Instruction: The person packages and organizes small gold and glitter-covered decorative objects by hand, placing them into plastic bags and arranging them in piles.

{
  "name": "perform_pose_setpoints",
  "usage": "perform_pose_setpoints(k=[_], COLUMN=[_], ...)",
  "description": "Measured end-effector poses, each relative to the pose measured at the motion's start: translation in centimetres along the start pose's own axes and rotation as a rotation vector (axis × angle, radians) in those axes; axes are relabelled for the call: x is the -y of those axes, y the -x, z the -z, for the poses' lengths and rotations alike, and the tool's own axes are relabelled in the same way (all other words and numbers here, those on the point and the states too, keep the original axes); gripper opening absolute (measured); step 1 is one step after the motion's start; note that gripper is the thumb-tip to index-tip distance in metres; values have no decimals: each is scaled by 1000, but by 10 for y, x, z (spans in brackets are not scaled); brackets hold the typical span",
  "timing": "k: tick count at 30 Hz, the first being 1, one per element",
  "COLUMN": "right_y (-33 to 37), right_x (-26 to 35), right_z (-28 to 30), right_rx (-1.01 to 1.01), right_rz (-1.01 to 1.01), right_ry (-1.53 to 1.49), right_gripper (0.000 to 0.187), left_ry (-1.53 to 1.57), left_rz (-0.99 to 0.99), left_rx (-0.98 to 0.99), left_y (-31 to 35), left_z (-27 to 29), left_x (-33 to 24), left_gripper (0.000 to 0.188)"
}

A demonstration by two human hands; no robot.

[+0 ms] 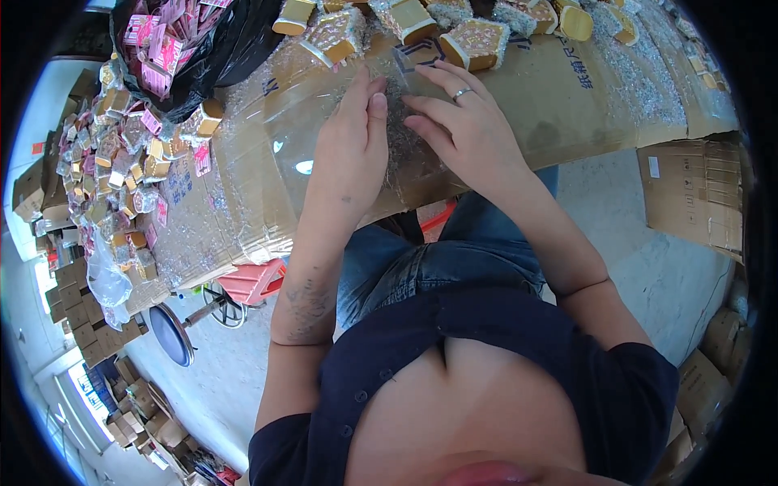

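Note:
My left hand (355, 134) lies along the cardboard-covered table edge, fingers stretched forward and thumb beside them. It rests by a clear plastic sheet (293, 166) and grips nothing that I can see. Opposite it, my right hand (472, 128) wears a ring, its fingers apart and slightly curved. Between the two hands lies a patch of fine shiny shreds (397, 142) on the cardboard. Just beyond the fingertips sit gold, house-shaped ornaments with glittery edges, among them one ornament (476, 46) near my right hand and another ornament (335, 36) past my left.
A black plastic bag (231, 61) full of pink cards (166, 49) stands at the far left. Wrapped gold ornaments (121, 162) heap along the left side. Silvery glitter (640, 89) covers the right. Below are a round stool (171, 334), a red plastic stool (251, 283) and a cardboard box (693, 194).

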State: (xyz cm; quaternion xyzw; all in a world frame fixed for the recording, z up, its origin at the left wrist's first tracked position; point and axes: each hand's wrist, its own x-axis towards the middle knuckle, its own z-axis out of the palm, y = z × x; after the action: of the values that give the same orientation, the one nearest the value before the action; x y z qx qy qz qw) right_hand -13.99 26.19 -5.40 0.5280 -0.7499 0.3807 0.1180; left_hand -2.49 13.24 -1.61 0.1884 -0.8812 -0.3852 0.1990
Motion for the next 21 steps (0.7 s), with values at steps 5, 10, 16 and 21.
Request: perform_pose_setpoints(k=[5, 10, 16, 21], right_y=[6, 6, 7, 7], right_x=[2, 9, -11, -10], right_z=[7, 12, 4, 4], right_rx=[13, 281, 270, 288], right_rz=[-124, -511, -469, -567], right_ry=[-32, -104, -237, -526], right_gripper=[35, 44, 50, 46], left_ry=[42, 84, -138, -367], left_rz=[-12, -83, -31, -22], left_rx=[25, 77, -102, -337], left_y=[3, 7, 18, 30], left_z=[-1, 7, 40, 74], left_x=[1, 5, 15, 29], left_gripper=[47, 50, 40, 30])
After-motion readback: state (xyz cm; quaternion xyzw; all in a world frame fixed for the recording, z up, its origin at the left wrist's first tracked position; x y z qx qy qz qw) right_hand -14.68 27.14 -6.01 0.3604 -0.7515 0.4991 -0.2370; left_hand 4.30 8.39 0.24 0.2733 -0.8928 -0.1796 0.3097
